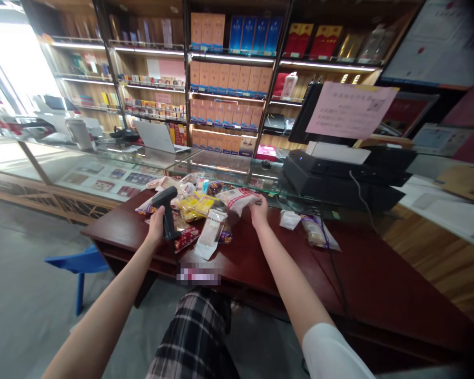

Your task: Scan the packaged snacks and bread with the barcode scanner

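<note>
My left hand (156,225) is wrapped round the handle of a dark barcode scanner (166,202), held upright at the left side of a heap of packaged snacks. A white and red snack packet (239,198) is gripped at its right end by my right hand (258,209), just above the heap. Between the hands lie yellow packets (196,205), a clear and white packet (211,231) and a red packet (187,239). To the right of my right hand, a small white packet (289,219) and a clear purple-edged packet (318,231) rest on the dark red desk (256,263).
Behind the desk runs a glass display counter (221,160) with an open laptop (156,138). A black printer (339,173) and a monitor (306,113) with a pink sheet stand at right. A cable (335,268) crosses the desk. A blue chair (79,261) stands at left.
</note>
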Tool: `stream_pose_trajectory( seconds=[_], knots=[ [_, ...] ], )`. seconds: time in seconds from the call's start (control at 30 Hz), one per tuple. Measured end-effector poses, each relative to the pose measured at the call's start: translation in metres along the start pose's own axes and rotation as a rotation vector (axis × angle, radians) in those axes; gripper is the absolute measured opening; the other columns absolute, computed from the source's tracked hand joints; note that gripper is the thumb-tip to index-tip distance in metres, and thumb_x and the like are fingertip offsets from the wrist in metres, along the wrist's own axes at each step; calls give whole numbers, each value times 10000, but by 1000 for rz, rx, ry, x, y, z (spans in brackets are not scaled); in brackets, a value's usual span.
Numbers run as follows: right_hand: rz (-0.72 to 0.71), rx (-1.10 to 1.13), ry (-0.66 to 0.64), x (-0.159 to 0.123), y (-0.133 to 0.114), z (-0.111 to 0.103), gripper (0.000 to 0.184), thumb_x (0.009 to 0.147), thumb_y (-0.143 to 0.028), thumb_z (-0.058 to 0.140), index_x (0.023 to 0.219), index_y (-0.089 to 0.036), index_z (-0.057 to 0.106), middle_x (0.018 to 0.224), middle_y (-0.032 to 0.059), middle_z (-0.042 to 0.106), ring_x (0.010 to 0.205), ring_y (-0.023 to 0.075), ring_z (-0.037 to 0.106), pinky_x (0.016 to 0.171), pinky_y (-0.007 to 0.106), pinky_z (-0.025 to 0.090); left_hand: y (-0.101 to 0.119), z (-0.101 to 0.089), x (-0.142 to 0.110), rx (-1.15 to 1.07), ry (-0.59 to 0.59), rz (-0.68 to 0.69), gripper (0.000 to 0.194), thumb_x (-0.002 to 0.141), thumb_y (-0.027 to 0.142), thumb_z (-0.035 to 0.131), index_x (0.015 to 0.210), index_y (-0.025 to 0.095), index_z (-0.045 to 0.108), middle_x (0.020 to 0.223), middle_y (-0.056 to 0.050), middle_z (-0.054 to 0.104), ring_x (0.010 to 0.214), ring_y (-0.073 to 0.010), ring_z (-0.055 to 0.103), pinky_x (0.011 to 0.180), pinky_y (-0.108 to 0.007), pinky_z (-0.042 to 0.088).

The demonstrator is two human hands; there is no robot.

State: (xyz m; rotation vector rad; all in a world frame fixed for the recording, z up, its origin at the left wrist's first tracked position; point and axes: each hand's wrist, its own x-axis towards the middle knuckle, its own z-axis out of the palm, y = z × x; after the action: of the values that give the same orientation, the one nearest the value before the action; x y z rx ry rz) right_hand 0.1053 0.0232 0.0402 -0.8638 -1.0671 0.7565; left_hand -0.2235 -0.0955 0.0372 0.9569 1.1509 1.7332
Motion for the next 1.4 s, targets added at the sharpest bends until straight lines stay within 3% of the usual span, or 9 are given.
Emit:
stream_pose_trajectory(
  seconds=[0.13,0.3,0.47,0.6,0.67,0.83,1.13,1.27,1.4],
  knots=[
    [184,387,72,10,-6,-23,274,592,-186,576,857,-210,515,797,-14,595,830,150,604,845,352,514,16,25,-10,180,-37,140,440,761,577,652,746,137,645,582,-42,629,477,-139,544,442,-237,412],
    [223,439,155,19,3,-55,225,645,-276,605,842,-200,526,800,-7,605,796,137,612,793,305,521,21,82,-10,3,-385,53,512,794,643,572,775,135,637,611,-54,618,568,-162,590,514,-253,462],
    [216,387,264,18,21,-73,504,558,-184,708,1019,-251,516,888,-49,592,788,112,607,743,262,512,12,137,7,-188,-551,-220,546,763,659,582,924,140,628,585,-13,571,532,-157,580,459,-242,441],
    [285,377,241,13,25,-76,800,534,-145,720,1244,-323,397,943,-60,608,790,103,617,707,240,509,-3,161,15,-154,-639,-303,539,781,626,602,989,130,631,590,-8,570,531,-154,584,480,-241,451],
    [338,386,193,12,26,-75,771,538,-138,710,1228,-313,416,947,-52,630,775,112,618,671,240,507,-15,165,16,-172,-682,-313,530,797,612,599,1004,125,637,601,-13,576,542,-154,587,501,-242,455],
    [383,476,99,15,24,-69,407,569,-152,691,945,-212,548,869,-16,665,782,126,631,721,252,520,-38,159,19,-352,-666,-316,497,841,590,553,973,121,651,577,1,532,558,-141,567,577,-250,492],
    [434,227,87,22,4,-92,481,598,-223,766,1013,-291,534,932,-55,683,791,147,617,623,245,482,-37,155,12,-336,-679,-303,467,854,578,542,942,129,640,589,-12,541,557,-150,564,578,-258,486],
    [397,287,5,17,1,-90,382,636,-239,761,966,-273,571,962,-39,677,867,155,625,716,310,537,-43,154,15,-356,-696,-305,482,866,578,537,988,125,651,594,-10,544,560,-144,561,595,-255,483],
    [251,388,41,14,-6,-77,421,672,-211,751,1034,-306,559,1054,-45,657,973,145,624,844,362,556,-48,151,18,-347,-702,-309,482,886,574,514,987,126,660,590,-11,542,571,-153,580,606,-263,491]
  ],
)
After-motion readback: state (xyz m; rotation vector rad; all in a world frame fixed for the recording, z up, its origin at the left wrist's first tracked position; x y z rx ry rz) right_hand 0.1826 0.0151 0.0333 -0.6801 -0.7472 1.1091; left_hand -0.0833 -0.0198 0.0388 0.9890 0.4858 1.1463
